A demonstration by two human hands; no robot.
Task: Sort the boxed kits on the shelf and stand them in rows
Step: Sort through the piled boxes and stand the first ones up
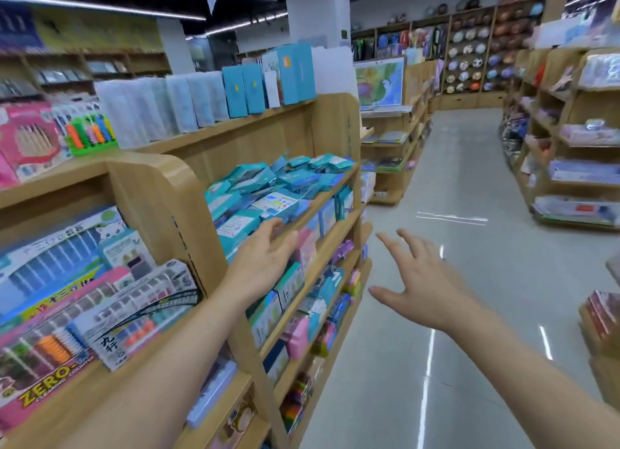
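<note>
Store aisle, wooden shelf [335, 184] on the left. Teal boxed kits [268, 193] in a loose heap on the upper board of that shelf, lying flat or tilted, overlapping, none in a row. Left hand [265, 250] right at the front lip of that board, just below the nearest kit; fingers straight and spread, palm toward the stock, gripping nothing. Hard to say whether the fingertips touch the lip or a box: motion blur there. Right hand [422, 280] out over the floor [469, 213], well apart from the shelf, fingers splayed wide, thumb out, holding nothing. More small boxes upright on the boards below, teal and pink. Up top: tall teal boxes [245, 89] standing side by side, next to pale packs. Nearer on the left: green abacus [92, 134] on the top board, big abacus boxes [100, 301] leaning in the bay under it. Far back: wall map [380, 82] and a rack of balls [469, 62].
</note>
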